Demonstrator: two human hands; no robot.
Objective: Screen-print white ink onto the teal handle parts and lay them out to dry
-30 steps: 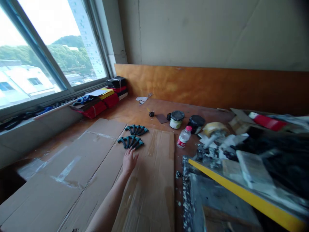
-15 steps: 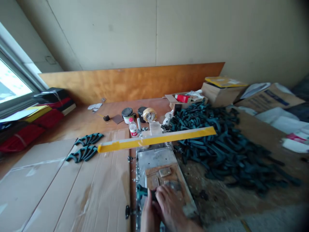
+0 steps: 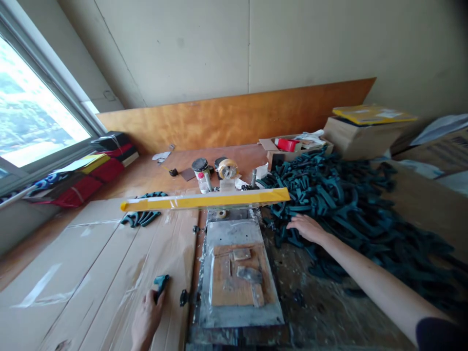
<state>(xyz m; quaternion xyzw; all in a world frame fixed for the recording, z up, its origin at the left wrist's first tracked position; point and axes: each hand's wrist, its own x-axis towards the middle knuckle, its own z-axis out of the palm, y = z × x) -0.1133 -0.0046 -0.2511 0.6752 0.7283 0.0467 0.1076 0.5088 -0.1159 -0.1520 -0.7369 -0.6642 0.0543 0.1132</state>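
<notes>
My left hand (image 3: 148, 312) is closed around a dark green, curved plastic handle (image 3: 161, 282), over the cardboard sheet (image 3: 106, 302) on the left. Only the handle's upper end shows above the fingers. My right hand (image 3: 305, 227) is at the near left edge of a large pile of similar green handles (image 3: 347, 204), fingers stretched and touching the pile; no piece is clearly gripped. Between the hands lies a metal plate (image 3: 226, 231) carrying a wooden jig (image 3: 223, 292) with small blocks on it. More handles (image 3: 142, 218) lie in rows on the cardboard's far part.
A yellow-edged bar (image 3: 219, 200) spans above the plate's far end. Behind it stand a tape roll (image 3: 227, 169), a black-lidded jar (image 3: 200, 165) and a small bottle (image 3: 202, 183). Cardboard boxes (image 3: 360, 139) stand at back right. Black knobs (image 3: 184, 297) stick out left of the plate.
My hands have parted from above the jig. The left carried a handle left over the cardboard; the right moved to the pile. The view has shifted too.
</notes>
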